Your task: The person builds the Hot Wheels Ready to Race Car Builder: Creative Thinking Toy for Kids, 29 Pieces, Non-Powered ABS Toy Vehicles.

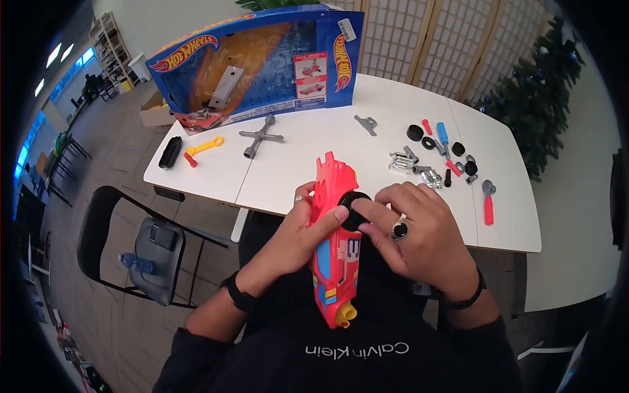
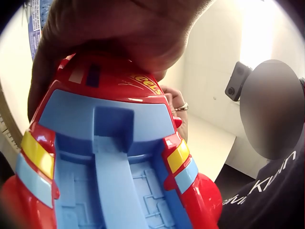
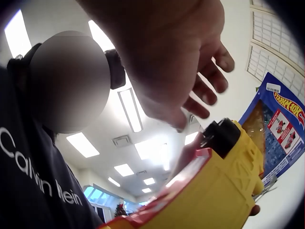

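The left hand [image 1: 291, 239] grips the red toy car [image 1: 341, 262], its thumb lying by the black wheel [image 1: 354, 211] on the car's side. In the left wrist view that hand [image 2: 119, 28] covers one end of the car [image 2: 107, 114], whose blue inside faces the camera. The right hand [image 1: 422, 236] is at the wheel, index finger and thumb over its edge in the head view. From the right wrist, the right hand's [image 3: 176, 62] loosely bent fingers show a small gap above the wheel [image 3: 221, 137], which sits against the car's yellow underside [image 3: 209, 191].
On the white table [image 1: 314, 124] stands a blue Hot Wheels box [image 1: 262, 65]. Left lie a black tray-like part [image 1: 171, 152], yellow wrench [image 1: 205, 146] and grey cross-shaped tool [image 1: 261, 137]. Several small parts, a blue-handled tool [image 1: 443, 133] and a red-handled tool [image 1: 489, 211] lie right.
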Demonstrator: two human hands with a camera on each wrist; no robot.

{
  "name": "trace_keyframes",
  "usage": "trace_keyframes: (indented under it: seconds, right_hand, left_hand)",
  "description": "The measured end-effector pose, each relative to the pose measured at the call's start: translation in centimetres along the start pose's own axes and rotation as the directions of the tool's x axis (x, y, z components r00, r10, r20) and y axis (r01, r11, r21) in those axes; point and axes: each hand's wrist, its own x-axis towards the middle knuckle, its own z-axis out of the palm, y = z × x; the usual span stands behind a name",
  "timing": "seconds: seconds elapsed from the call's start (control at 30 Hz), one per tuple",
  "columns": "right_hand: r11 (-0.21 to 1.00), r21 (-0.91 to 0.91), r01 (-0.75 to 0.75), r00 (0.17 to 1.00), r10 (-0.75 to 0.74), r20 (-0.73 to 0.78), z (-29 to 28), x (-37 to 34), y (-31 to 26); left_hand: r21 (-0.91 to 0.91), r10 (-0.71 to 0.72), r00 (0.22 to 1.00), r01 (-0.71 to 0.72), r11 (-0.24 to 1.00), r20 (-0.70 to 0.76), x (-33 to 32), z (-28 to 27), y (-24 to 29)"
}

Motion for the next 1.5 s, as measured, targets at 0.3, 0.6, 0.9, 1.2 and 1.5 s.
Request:
trace_keyframes:
  seconds: [0.3,0.6,0.9,1.2,1.5]
  right_hand:
    - [0.968,-0.251,0.009,0.999,0.002,0.042,1.6,-0.2,-0.5]
    - [0.936,-0.347,-0.053,0.994,0.084,0.073,2.1,-0.4,-0.6]
    - [0.944,-0.33,-0.024,0.981,0.086,0.174,1.7,0.0,-0.6]
    - [0.925,-0.318,-0.21,0.973,0.228,0.022,3.0,-0.9,-2.2]
    - [0.937,-0.262,-0.233,0.951,0.275,0.14,2.1,-0.9,-1.4]
  left_hand:
    - [0.04,-0.026,0.999,0.028,0.999,-0.038,0.2,0.1,-0.3]
    - [0.008,-0.076,0.995,0.077,0.997,-0.067,-0.2,0.3,0.2]
    - [0.011,-0.076,0.996,0.076,0.997,-0.042,-0.3,0.9,0.5]
    - [0.196,-0.028,0.999,0.031,0.98,-0.019,-0.2,0.9,0.3]
    - [0.234,0.017,0.999,-0.01,0.972,-0.028,0.0,0.6,0.0]
